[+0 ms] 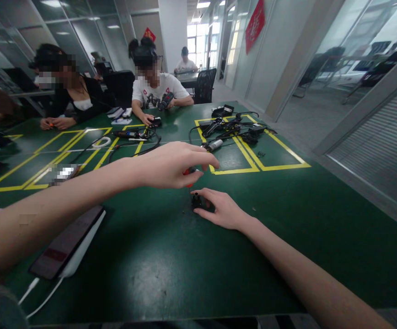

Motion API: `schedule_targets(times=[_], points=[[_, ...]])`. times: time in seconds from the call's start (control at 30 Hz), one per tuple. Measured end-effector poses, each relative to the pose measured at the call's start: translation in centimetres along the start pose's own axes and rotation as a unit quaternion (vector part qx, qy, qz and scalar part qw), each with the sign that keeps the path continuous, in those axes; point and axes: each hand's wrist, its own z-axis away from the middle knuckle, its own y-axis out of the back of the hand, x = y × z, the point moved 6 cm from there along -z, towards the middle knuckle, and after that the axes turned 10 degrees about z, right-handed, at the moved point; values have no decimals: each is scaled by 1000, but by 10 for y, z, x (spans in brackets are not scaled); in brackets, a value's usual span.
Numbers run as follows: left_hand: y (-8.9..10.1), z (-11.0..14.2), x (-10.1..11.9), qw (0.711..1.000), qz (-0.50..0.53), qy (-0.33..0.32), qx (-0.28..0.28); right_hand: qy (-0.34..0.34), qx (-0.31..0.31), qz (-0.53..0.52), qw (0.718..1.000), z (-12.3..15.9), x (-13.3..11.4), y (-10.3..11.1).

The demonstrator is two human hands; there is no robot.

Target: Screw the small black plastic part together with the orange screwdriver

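Note:
My left hand [176,164] reaches across from the left, with its fingers closed round the red handle of a screwdriver [189,184]. Most of that handle is hidden behind the fingers. Its thin shaft points down towards a small black part [196,201] on the table. My right hand [224,209] comes in from the right and grips the black part between thumb and fingers, holding it against the tabletop. Whether the screwdriver's tip touches a screw in the part is too small to tell.
A phone [70,242] on a white power bank lies on the green table [253,274] at left, with white cables. Black cables and tools [233,130] lie ahead in yellow-taped areas. A white tape roll [101,142] sits farther left. Across the table, a person [160,91] holds a power drill.

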Motion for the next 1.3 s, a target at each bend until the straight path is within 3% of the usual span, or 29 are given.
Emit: schedule_targets(times=[0.53,0.7,0.87,1.3], points=[[1,0,0,999,6,18,-44,0,-3,1,1000,0,-2,-1],[3,-1,3,1000,9,6,-17,-10,-6,4,1000,0,-1,-1],[1,-2,2,999,-2,11,-33,-8,-8,-6,1000,-1,-1,-1],[3,-1,2,1000,23,-6,-2,-5,-2,1,1000,-1,-3,0]])
